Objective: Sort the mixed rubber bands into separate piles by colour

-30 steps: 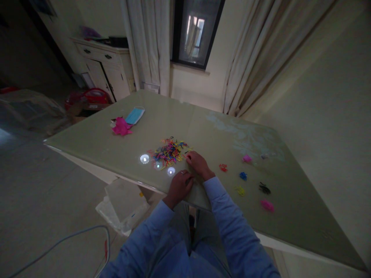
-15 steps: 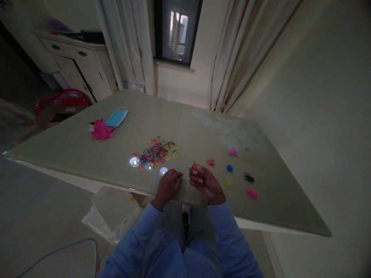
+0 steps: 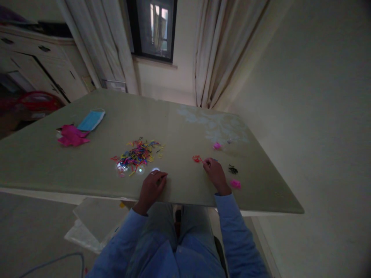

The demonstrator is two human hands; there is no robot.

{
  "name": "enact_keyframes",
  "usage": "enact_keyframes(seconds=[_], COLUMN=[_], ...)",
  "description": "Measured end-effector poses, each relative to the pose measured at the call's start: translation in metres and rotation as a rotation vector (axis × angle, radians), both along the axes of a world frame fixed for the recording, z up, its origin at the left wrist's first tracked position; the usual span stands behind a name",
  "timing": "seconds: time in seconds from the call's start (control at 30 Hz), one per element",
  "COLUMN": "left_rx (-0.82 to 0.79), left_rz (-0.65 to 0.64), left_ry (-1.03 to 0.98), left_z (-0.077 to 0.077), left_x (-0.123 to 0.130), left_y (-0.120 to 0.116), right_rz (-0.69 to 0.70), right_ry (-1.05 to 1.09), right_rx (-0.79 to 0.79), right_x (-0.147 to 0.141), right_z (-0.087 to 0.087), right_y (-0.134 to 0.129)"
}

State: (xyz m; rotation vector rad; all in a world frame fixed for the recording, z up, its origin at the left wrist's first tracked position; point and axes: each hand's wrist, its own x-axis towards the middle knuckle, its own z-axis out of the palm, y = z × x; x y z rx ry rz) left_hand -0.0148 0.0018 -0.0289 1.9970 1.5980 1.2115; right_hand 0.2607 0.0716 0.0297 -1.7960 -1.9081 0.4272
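Observation:
My right hand (image 3: 216, 173) pinches a red rubber band (image 3: 202, 160) between thumb and fingertips, right at a small cluster of red rubber bands (image 3: 196, 158). My left hand (image 3: 152, 190) rests near the table's front edge with its fingers pressed together; what they hold, if anything, is too small to make out. Beyond and left of it lies a mixed heap of colourful rubber bands (image 3: 137, 154). Right of my right hand are black bands (image 3: 232, 169) and a pink bunch (image 3: 235, 184). The blue and yellow bunches are mostly or fully hidden by my right hand.
Another pink bunch (image 3: 216, 146) lies farther back on the green table (image 3: 174, 189). At the left are a blue face mask (image 3: 91, 121) and a crumpled pink piece (image 3: 73, 136). A window and curtains (image 3: 214, 54) are behind; a cabinet (image 3: 43, 58) stands back left.
My right hand has moved forward and right, carrying the red rubber band to the red cluster. My left hand stays near the table edge. The camera view has swung right.

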Motion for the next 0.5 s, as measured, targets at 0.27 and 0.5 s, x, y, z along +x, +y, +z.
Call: enact_keyframes(seconds=[0.27,0.5], left_rx=[-0.014,-0.031], left_rz=[0.018,0.018], left_ry=[-0.001,-0.001], left_z=[-0.001,-0.001], left_x=[0.0,0.0], left_y=[0.0,0.0], right_rz=[0.075,0.1], right_ry=[-0.287,-0.251], right_rx=[-0.102,-0.073], right_x=[-0.019,-0.013], right_z=[-0.007,0.005], right_y=[0.034,0.023])
